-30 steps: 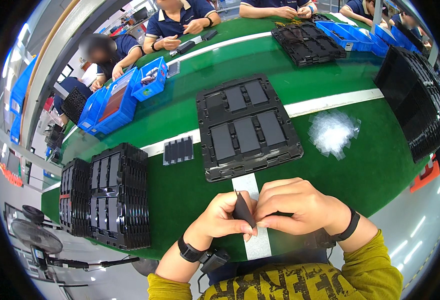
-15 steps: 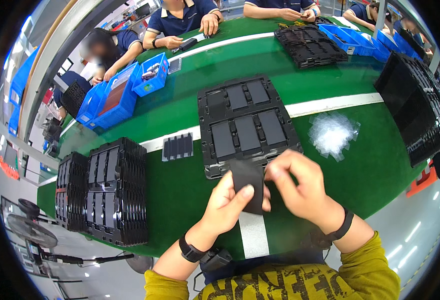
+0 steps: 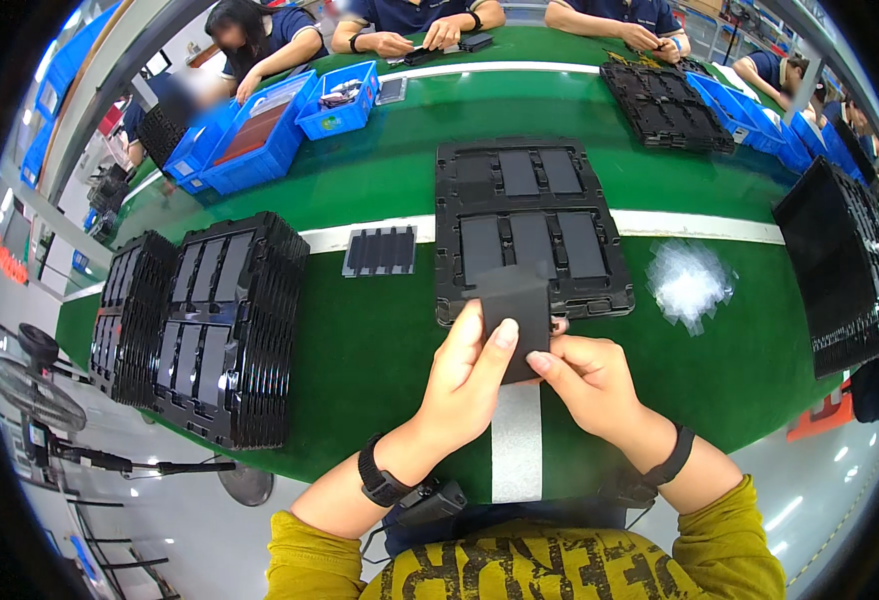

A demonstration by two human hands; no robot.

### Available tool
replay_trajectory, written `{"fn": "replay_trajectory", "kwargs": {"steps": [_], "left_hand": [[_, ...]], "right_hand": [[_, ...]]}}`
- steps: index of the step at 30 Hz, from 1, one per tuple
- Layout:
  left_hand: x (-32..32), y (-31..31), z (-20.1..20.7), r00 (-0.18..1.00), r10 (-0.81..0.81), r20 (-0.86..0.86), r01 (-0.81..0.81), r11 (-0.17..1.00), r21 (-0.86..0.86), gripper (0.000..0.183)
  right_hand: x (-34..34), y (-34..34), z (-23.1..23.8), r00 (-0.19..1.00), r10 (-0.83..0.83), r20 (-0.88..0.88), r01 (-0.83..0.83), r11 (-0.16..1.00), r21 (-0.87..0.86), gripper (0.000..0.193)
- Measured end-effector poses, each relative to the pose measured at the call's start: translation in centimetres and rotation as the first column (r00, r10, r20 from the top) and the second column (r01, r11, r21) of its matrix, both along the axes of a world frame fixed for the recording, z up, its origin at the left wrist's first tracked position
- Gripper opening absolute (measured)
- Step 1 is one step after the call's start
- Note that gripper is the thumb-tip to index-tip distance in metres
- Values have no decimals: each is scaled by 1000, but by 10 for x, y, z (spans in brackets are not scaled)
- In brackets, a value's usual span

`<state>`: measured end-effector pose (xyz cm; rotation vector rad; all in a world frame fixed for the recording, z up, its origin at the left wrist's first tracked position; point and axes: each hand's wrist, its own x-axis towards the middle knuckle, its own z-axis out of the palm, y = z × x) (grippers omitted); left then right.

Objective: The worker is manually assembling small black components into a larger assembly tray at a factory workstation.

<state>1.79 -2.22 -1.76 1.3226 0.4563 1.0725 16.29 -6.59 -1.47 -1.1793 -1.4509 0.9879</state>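
So from my end I've got a big green worktable [image 3: 380, 340], a tall stack of black molded trays [image 3: 230, 330] on the left, and a single black molded tray [image 3: 470, 190] lying near the middle. My left hand [image 3: 460, 385] is gripping a matte-black rectangular panel [image 3: 522, 310], held in front of that tray's near edge, and my right hand [image 3: 595, 380] has its near right corner, thumb on top, fingers curled at the edge.

Long green worktable [image 3: 705, 375], shiny pale floor [image 3: 210, 535], black standing fan [image 3: 40, 393]
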Motion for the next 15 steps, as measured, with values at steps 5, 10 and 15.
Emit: {"fn": "replay_trajectory", "kwargs": {"steps": [5,10,15], "left_hand": [[-3,11,1,977,-5,215,10,1000,-26,90],[-15,12,3,867,-240,437,305,949,-84,95],[-11,8,5,981,159,116,-150,985,-83,67]], "right_hand": [[10,-1,-11,521,413,-747,-641,767,-24,36],[1,-1,-9,235,474,-849,-851,522,56,44],[11,5,-10,929,128,-347,-169,981,-90,33]]}}
